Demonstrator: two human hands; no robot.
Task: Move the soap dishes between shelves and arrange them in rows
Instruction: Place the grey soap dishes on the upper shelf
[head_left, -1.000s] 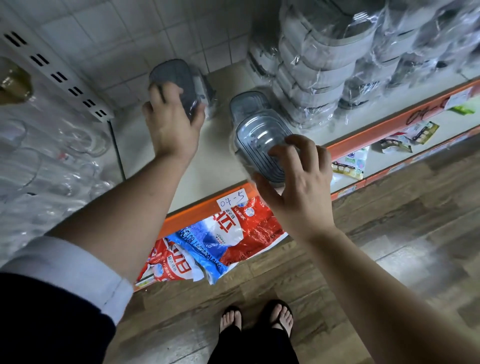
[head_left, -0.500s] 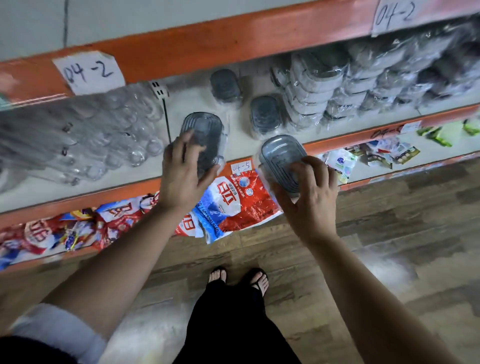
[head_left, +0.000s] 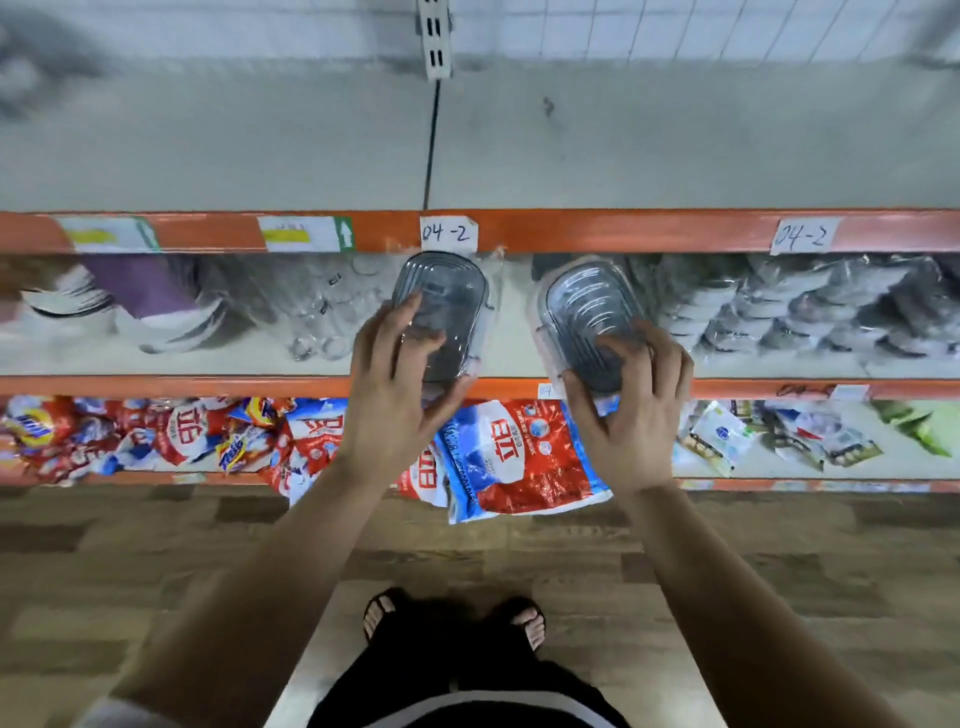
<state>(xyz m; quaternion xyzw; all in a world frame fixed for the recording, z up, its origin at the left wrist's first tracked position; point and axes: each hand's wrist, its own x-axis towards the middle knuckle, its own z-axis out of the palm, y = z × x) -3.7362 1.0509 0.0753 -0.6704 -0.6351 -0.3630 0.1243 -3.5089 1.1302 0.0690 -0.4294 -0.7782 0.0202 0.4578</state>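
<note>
Risks:
- Each soap dish is gripped only at its near end. If the dishes are raised to the top shelf (head_left: 649, 156), a far end can be clipped on the orange shelf edge (head_left: 597, 231) and the dish twisted out of the fingers.
- Plastic wrap is seen on both dishes, so slipping is judged likely under a loose grip.
- Glasses (head_left: 311, 312) are stored just left of the left soap dish (head_left: 441, 296) and can be struck by a sideways swing.

Grip:
- The left dish is clamped by the left hand (head_left: 395, 410), with fingers spread over the top face and the thumb curled under the near end.
- The right soap dish (head_left: 587, 306) is clamped by the right hand (head_left: 631, 415), with fingers curled over the near end and the thumb at the left rim.
- Both dishes appear to be held in the air in front of the middle shelf, apart from each other, with far ends near the orange edge.
</note>
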